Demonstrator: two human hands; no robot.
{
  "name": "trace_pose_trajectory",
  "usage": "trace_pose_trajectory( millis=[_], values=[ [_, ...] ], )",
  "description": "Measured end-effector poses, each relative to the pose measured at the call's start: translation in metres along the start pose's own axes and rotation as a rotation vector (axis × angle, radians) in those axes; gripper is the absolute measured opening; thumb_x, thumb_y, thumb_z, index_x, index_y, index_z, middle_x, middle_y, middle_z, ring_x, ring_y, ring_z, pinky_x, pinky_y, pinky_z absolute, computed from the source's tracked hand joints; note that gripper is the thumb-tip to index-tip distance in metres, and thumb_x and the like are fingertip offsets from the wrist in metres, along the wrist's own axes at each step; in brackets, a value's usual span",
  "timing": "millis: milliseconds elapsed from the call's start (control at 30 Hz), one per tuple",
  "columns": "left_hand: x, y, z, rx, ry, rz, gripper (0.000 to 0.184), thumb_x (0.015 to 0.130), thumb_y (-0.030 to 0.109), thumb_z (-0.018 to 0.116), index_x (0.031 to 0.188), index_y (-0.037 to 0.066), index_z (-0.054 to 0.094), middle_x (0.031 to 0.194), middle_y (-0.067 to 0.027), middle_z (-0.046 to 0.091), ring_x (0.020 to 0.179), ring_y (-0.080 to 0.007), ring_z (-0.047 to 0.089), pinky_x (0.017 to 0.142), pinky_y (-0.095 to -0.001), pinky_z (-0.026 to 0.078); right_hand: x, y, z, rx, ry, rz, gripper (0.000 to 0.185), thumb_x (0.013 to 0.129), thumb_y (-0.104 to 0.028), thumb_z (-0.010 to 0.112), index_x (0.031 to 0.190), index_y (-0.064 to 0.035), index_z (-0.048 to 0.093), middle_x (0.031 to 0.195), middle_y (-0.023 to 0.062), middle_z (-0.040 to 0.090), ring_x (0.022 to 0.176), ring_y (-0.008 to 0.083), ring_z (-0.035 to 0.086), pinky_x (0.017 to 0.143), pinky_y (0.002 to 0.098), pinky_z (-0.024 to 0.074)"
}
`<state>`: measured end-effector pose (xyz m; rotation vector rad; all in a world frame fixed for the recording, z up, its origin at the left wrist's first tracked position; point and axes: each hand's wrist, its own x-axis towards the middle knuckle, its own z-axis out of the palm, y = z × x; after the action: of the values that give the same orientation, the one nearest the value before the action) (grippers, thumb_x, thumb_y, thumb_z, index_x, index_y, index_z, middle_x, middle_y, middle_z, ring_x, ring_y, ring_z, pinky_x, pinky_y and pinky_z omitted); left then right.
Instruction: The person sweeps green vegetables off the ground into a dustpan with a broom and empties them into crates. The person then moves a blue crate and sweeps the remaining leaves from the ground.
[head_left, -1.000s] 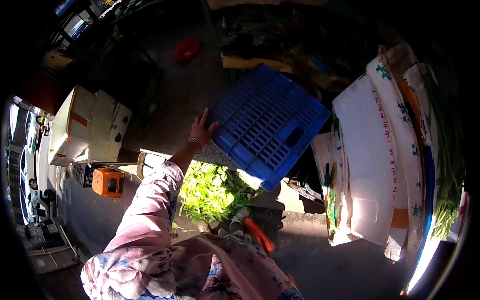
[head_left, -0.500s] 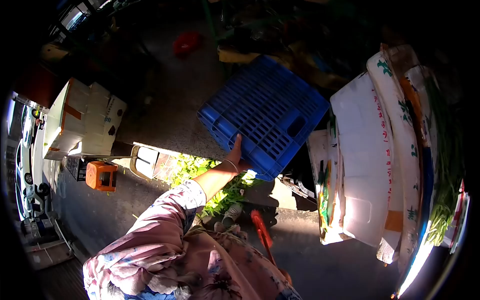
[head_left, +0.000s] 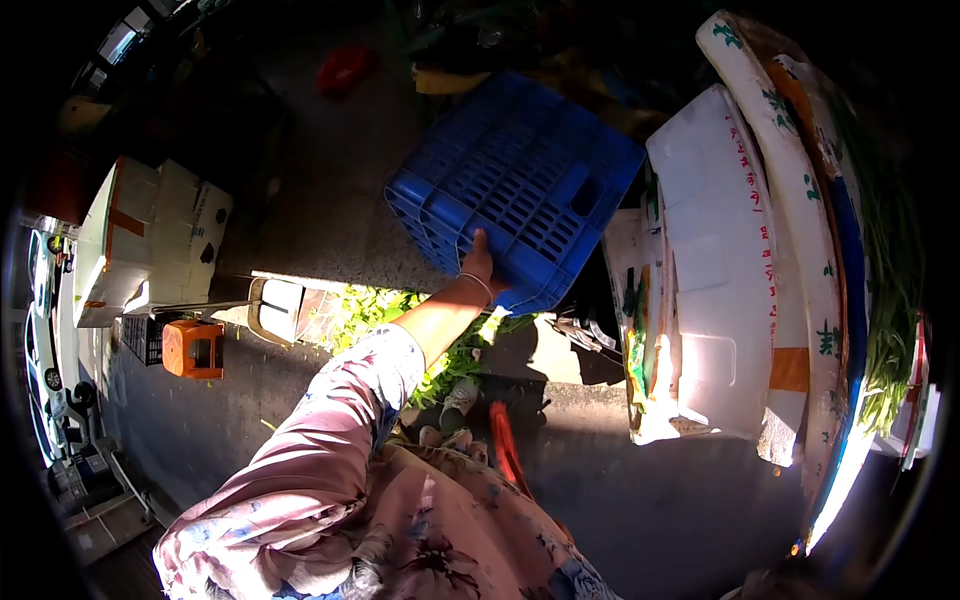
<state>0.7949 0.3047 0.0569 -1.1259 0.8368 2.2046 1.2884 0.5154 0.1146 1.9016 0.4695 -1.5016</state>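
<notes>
Pink floral fabric sleeve (head_left: pixel 310 440) nearest, extended forward from the near left. Beyond it, loose bright green leaves (head_left: pixel 362 312) on the ground. Left hand (head_left: pixel 482 270) grips the near edge of a blue plastic slatted crate (head_left: pixel 515 165), apparently because that rim gives purchase; right hand out of view, state undetermined. Crate: far centre, tilted, one corner pointing near, handhold slot toward the right; longer axis cannot be told.
</notes>
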Motion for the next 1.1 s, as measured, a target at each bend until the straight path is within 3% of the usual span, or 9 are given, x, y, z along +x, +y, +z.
trace_pose_trajectory(
  millis=[233, 333, 400, 467, 533, 600, 667, 800, 1100],
  values=[
    [0.005, -0.069, 0.012, -0.064, -0.008, -0.037, 0.066, 0.078, 0.054, 0.037, 0.122, 0.006, 0.026, 0.123, -0.0152, 0.035, 0.108, -0.0354, 0.039, 0.084, -0.0566, 0.030, 0.002, 0.006, -0.007, -0.058, 0.011, -0.047, 0.016, 0.078, -0.020, 0.045, 0.076, -0.0041, 0.044, 0.050, 0.0029, 0.043, 0.035, 0.0115, 0.038, 0.032, 0.0227, 0.0310],
    [0.010, -0.076, 0.015, -0.104, -0.236, -0.158, 0.065, 0.078, 0.051, 0.040, 0.122, 0.005, 0.026, 0.122, -0.0188, 0.034, 0.107, -0.0354, 0.040, 0.084, -0.0548, 0.032, 0.003, 0.012, -0.010, -0.090, 0.010, -0.058, 0.016, 0.078, -0.021, 0.044, 0.076, -0.0047, 0.044, 0.050, 0.0028, 0.043, 0.034, 0.0114, 0.037, 0.032, 0.0227, 0.0305],
    [0.010, -0.067, 0.012, 0.027, -0.319, -0.438, 0.061, 0.082, 0.040, 0.041, 0.124, 0.002, 0.019, 0.127, -0.0233, 0.022, 0.108, -0.0361, 0.038, 0.084, -0.0493, 0.037, 0.006, 0.016, -0.010, -0.111, -0.005, -0.061, 0.016, 0.078, -0.021, 0.044, 0.076, -0.0051, 0.044, 0.049, 0.0027, 0.043, 0.034, 0.0114, 0.037, 0.031, 0.0227, 0.0302],
    [-0.038, -0.050, 0.028, 0.347, -0.169, -0.274, 0.057, 0.082, 0.030, 0.045, 0.122, -0.001, 0.020, 0.119, -0.0258, 0.032, 0.095, -0.0347, 0.049, 0.076, -0.0425, 0.045, 0.009, 0.021, -0.009, -0.159, -0.031, -0.058, 0.016, 0.078, -0.021, 0.044, 0.076, -0.0056, 0.044, 0.049, 0.0027, 0.043, 0.033, 0.0114, 0.036, 0.030, 0.0228, 0.0298],
    [-0.067, -0.036, 0.038, 0.373, -0.193, -0.541, 0.047, 0.081, 0.025, 0.047, 0.116, -0.003, 0.031, 0.103, -0.0189, 0.048, 0.081, -0.0262, 0.056, 0.065, -0.0347, 0.048, 0.012, 0.021, -0.002, -0.207, -0.055, -0.042, 0.016, 0.078, -0.022, 0.044, 0.076, -0.0060, 0.044, 0.049, 0.0026, 0.043, 0.032, 0.0113, 0.036, 0.030, 0.0228, 0.0295],
    [-0.141, -0.009, 0.053, 0.403, -0.686, -0.252, 0.035, 0.080, 0.022, 0.049, 0.106, -0.001, 0.044, 0.086, -0.0109, 0.055, 0.073, -0.0184, 0.055, 0.064, -0.0297, 0.045, 0.016, 0.022, 0.005, -0.246, -0.076, -0.035, 0.016, 0.078, -0.022, 0.043, 0.076, -0.0064, 0.044, 0.048, 0.0025, 0.042, 0.032, 0.0113, 0.035, 0.029, 0.0228, 0.0291],
    [-0.239, 0.029, 0.100, 0.565, -0.810, 0.036, 0.023, 0.079, 0.018, 0.050, 0.093, 0.000, 0.052, 0.076, -0.0064, 0.055, 0.068, -0.0156, 0.053, 0.069, -0.0283, 0.043, 0.016, 0.025, 0.011, -0.275, -0.088, -0.029, 0.016, 0.078, -0.022, 0.043, 0.076, -0.0069, 0.043, 0.048, 0.0025, 0.042, 0.031, 0.0113, 0.035, 0.029, 0.0228, 0.0288],
    [-0.376, 0.083, 0.097, 0.558, -1.381, 0.735, 0.018, 0.075, 0.012, 0.056, 0.089, 0.000, 0.055, 0.081, -0.0087, 0.054, 0.070, -0.0145, 0.052, 0.070, -0.0253, 0.041, 0.013, 0.048, 0.014, -0.298, -0.090, -0.019, 0.016, 0.078, -0.023, 0.043, 0.075, -0.0077, 0.043, 0.047, 0.0023, 0.042, 0.030, 0.0112, 0.034, 0.028, 0.0229, 0.0282],
    [-0.475, 0.088, -0.016, 0.490, -1.411, 0.752, 0.011, 0.070, 0.012, 0.061, 0.075, 0.007, 0.053, 0.076, -0.0064, 0.053, 0.065, -0.0133, 0.050, 0.060, -0.0225, 0.039, 0.019, 0.124, 0.035, -0.126, -0.174, -0.092, 0.015, 0.077, -0.023, 0.044, 0.071, -0.0090, 0.042, 0.045, 0.0016, 0.042, 0.028, 0.0116, 0.034, 0.026, 0.0228, 0.0274]
  ],
)
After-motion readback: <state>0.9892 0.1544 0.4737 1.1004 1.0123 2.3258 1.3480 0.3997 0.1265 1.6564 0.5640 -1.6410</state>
